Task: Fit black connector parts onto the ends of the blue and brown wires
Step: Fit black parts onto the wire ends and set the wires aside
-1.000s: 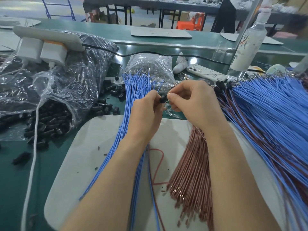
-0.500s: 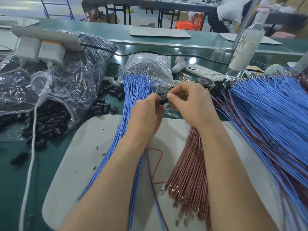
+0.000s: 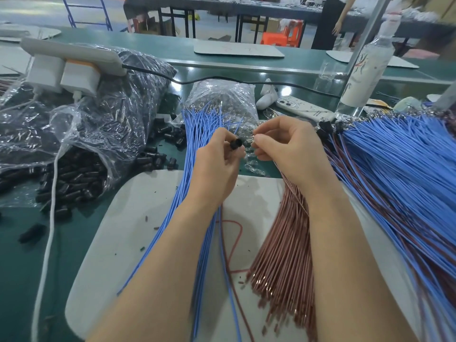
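Far out past my left hand, the torn plastic bag [image 3: 81,169] spills its stock of black connector parts across the bench. Just beside that hand, on its outer side, lies the loose bundle of blue wires [image 3: 197,134], fanned away from me.

My left hand [image 3: 217,169] pinches one black connector [image 3: 237,144] at its fingertips, the open end turned toward my other hand. Half a second ago my two sets of fingertips were pressed together around this piece. Now they have drawn a little apart, and the connector shows clear in the gap.

My right hand [image 3: 288,149] has thumb and forefinger closed on something small, just beside the connector. I take it for a wire's metal end, but it is too small to say for sure.

I read the parting as pulling back to line up a wire end with the connector's opening, so this fitting is not yet finished. Whether a wire already sits inside, I cannot tell.

Under my right wrist lie the brown wires [image 3: 283,248]. Beyond that hand, well to its outer side, spreads the pile of paired wires [image 3: 399,174].
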Demonstrator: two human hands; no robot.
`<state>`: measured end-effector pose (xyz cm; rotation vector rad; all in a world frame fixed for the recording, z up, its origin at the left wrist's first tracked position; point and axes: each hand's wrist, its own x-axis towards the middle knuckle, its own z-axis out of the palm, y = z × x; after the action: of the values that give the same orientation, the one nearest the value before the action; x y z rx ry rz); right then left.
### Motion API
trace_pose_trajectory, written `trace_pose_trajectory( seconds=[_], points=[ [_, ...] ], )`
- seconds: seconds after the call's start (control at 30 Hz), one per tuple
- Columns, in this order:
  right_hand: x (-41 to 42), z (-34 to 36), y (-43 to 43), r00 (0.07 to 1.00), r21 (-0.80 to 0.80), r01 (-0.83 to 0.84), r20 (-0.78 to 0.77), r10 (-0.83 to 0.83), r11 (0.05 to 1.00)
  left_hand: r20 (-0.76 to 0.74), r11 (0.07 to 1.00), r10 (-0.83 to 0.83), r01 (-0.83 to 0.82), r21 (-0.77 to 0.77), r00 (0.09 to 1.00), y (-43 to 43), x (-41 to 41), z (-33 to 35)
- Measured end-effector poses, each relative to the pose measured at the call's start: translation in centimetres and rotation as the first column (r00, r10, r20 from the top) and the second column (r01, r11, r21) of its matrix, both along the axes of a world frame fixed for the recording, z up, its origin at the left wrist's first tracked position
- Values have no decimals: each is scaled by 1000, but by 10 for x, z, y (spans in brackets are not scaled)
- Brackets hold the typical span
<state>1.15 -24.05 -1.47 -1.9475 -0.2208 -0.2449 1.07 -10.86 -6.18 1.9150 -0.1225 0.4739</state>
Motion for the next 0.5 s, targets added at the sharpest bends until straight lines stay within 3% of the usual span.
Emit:
trace_pose_trajectory(
  seconds=[0.3, 0.5],
  points=[
    [-6, 7, 4, 995, 52, -76, 65, 73, 996, 3, 999, -45, 45, -29, 999, -1, 1, 0],
    [-6, 6, 6, 992, -61, -68, 99, 74, 996, 35, 999, -54, 54, -6, 998, -1, -1, 1]
  ],
)
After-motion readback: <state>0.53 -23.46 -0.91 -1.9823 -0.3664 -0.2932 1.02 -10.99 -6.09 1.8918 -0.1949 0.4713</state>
